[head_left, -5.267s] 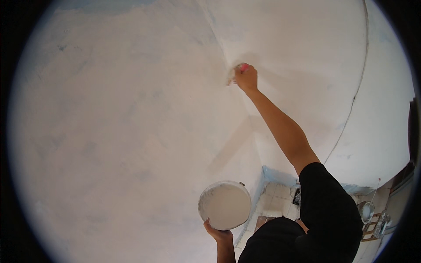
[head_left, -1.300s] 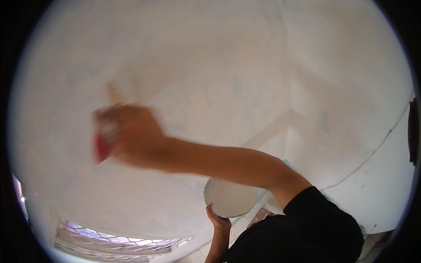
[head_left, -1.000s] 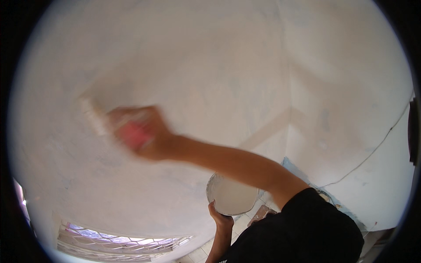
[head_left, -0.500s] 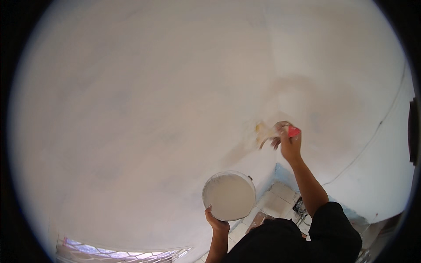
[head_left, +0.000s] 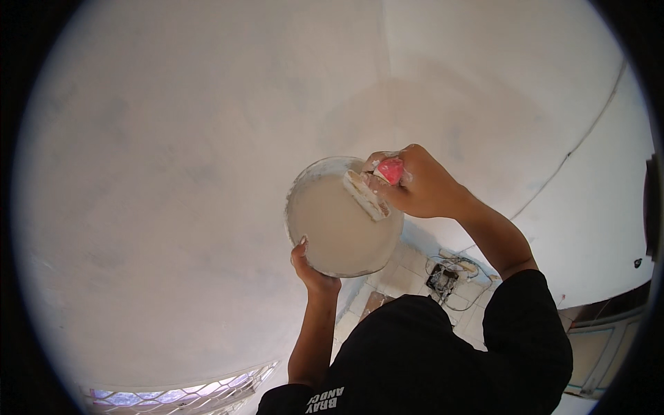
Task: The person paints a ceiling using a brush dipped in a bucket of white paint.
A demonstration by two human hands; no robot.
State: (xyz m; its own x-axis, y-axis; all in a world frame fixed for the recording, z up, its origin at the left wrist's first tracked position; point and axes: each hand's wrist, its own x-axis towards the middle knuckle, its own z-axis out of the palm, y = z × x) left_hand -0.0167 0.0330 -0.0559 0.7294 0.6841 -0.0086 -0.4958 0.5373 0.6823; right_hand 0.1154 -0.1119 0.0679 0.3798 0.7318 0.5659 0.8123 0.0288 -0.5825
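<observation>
My left hand point(head_left: 312, 268) grips a round bucket point(head_left: 325, 221) of creamy off-white liquid, its thumb over the near rim. My right hand point(head_left: 422, 181) is closed on a wide brush point(head_left: 366, 196) with a red handle end. The brush's pale, coated bristles are over the bucket's right half; whether they touch the liquid I cannot tell. White smears mark the fingers of my right hand.
Patchy off-white walls point(head_left: 159, 173) meet in a corner ahead. A cable point(head_left: 567, 155) runs along the right wall. Below are floor tiles point(head_left: 398, 266) and a black object with tangled cords point(head_left: 441, 280). A grilled window point(head_left: 173, 395) lies lower left, a panelled door point(head_left: 602, 353) lower right.
My right hand swept left across the wall, returned to the corner, and now has the brush over the bucket. The bucket in my left hand is higher in view.
</observation>
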